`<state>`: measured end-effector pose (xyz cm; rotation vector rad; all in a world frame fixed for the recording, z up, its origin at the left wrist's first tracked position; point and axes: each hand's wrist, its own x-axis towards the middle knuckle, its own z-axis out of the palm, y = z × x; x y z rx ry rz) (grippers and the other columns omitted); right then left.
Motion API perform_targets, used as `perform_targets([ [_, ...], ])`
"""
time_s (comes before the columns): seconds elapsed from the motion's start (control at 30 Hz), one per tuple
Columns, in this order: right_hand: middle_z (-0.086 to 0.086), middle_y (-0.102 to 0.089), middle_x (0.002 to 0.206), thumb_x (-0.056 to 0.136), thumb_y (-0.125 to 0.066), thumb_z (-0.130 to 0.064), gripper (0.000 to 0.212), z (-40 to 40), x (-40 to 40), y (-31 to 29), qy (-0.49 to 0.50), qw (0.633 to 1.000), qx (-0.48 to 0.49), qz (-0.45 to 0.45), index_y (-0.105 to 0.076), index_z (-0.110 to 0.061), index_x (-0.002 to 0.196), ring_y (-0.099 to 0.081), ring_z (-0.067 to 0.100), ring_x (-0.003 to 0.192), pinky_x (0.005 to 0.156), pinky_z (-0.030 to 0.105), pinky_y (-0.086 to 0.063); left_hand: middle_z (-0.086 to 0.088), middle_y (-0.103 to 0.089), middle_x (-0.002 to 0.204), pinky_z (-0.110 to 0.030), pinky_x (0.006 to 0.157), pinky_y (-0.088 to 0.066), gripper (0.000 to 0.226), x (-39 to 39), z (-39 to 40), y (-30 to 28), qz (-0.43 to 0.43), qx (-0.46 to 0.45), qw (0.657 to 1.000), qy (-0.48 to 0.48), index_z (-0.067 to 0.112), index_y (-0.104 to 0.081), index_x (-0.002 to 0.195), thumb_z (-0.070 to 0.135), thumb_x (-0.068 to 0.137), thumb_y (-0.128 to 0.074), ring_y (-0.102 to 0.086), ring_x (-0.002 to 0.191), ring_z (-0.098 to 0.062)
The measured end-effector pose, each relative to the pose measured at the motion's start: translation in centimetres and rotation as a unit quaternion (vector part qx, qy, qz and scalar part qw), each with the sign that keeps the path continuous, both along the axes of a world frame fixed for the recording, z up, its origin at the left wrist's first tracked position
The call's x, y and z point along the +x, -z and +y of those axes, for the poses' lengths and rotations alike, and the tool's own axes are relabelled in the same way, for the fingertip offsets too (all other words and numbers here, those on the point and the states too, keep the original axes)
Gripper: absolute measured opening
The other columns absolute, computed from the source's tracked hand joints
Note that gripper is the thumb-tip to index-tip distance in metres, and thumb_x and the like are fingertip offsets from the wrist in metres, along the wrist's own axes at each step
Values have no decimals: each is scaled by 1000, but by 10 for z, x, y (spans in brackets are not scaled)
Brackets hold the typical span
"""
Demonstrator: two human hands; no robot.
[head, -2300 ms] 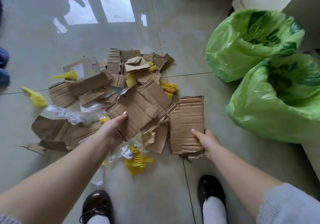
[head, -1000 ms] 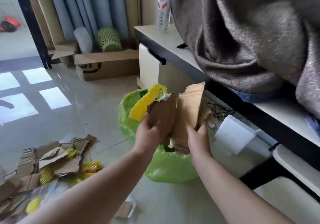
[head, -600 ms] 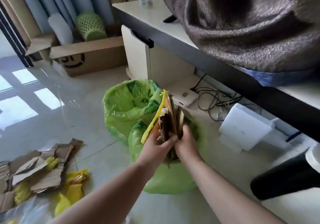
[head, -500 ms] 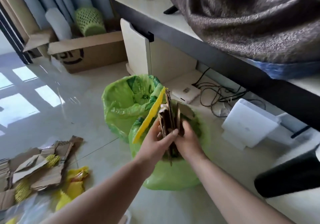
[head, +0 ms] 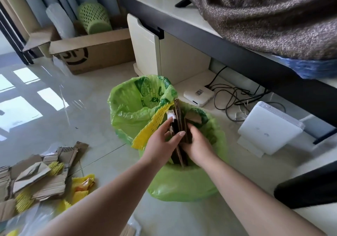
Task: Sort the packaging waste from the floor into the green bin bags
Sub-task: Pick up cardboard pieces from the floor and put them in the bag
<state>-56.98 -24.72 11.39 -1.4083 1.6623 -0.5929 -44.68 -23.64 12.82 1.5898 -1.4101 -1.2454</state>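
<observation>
Head view shows our left hand (head: 160, 141) and right hand (head: 196, 144) curled around a stack of cardboard pieces (head: 179, 126), pressed flat together and held upright, we think so it slides into the near green bag (head: 182, 186) under it. A yellow foam net (head: 152, 124) is caught against the stack on the left hand's side and leans toward the far green bag (head: 127, 106). More cardboard scraps (head: 45, 177) lie on the floor (head: 73, 122) to our left.

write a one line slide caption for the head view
Both hands, left hand and right hand, hold cardboard pieces upright over the nearer green bin bag.
</observation>
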Motion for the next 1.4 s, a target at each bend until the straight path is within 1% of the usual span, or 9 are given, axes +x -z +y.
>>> perform_targets([
  [0.07, -1, -64, 120, 89, -57, -26, 57, -2, 1, 1, -16, 999, 6, 45, -33, -34, 141, -63, 23, 104, 78, 31, -50, 1, -58, 132, -26, 88, -48, 62, 0, -2, 0, -64, 4, 998, -15, 35, -34, 142, 40, 86, -61, -57, 118, -15],
  [0.3, 10, -66, 110, 93, -44, -22, 39, -7, 12, 4, -57, 988, 30, 142, -45, -23, 132, -62, 32, 100, 81, 37, -52, -5, -53, 135, -21, 74, -39, 54, -14, -13, -15, -199, 49, 977, 54, 15, -30, 143, 35, 95, -47, -55, 114, -20],
  [0.5, 5, -44, 142, 90, -57, -24, 54, 8, -4, -6, -29, 991, 5, 129, -38, -18, 141, -48, 25, 125, 98, 36, -43, 7, -36, 146, -19, 100, -28, 81, -2, 6, -19, -129, -10, 991, 31, 21, -16, 149, 40, 85, -62, -34, 135, -9],
  [0.6, -3, -44, 139, 87, -63, -19, 56, 25, -13, -22, -15, 991, -109, 72, -41, -22, 139, -44, 15, 128, 101, 29, -39, 16, -41, 141, -22, 109, -30, 71, 14, 17, -19, -90, -51, 995, 6, 26, -31, 144, 38, 83, -65, -36, 131, -1],
  [0.7, -9, -53, 124, 85, -64, -11, 43, 24, -7, -36, -35, 966, -247, 65, -56, -22, 125, -49, 4, 116, 102, 24, -41, 9, -59, 126, -30, 99, -47, 43, 33, 16, -19, -79, -118, 989, -41, 28, -58, 123, 30, 82, -68, -55, 117, -8],
  [0.8, -5, -55, 129, 86, -61, -7, 41, 3, 12, -48, -102, 937, -314, 112, -58, -19, 124, -49, 8, 119, 104, 18, -32, 5, -58, 122, -32, 101, -42, 41, 54, 3, -15, -176, -158, 968, -81, 26, -59, 121, 28, 81, -69, -52, 117, -13],
  [0.97, -2, -45, 141, 89, -55, -11, 50, -46, 40, -39, -304, 853, -245, 345, -47, -30, 135, -39, 22, 131, 114, 44, -20, -1, -63, 124, -30, 91, -44, 49, 77, -10, 9, -274, -7, 960, -62, 25, -57, 126, 35, 80, -70, -57, 114, -23],
  [1.17, 0, -57, 113, 91, -54, -20, 28, -68, 50, -25, -299, 831, -281, 376, -61, -27, 117, -52, 24, 108, 93, 39, -40, -5, -71, 83, -30, 66, -43, 16, 85, -14, 7, -245, -74, 963, -84, 19, -73, 95, 28, 84, -65, -62, 80, -27],
  [1.4, 1, -66, 102, 86, -63, -17, 16, -90, 48, -34, -247, 882, -323, 240, -66, -16, 102, -62, 20, 84, 69, 25, -45, 2, -70, 92, -25, 71, -45, 19, 103, -47, -19, -217, -230, 945, -87, 21, -74, 99, 26, 83, -68, -64, 81, -17],
])
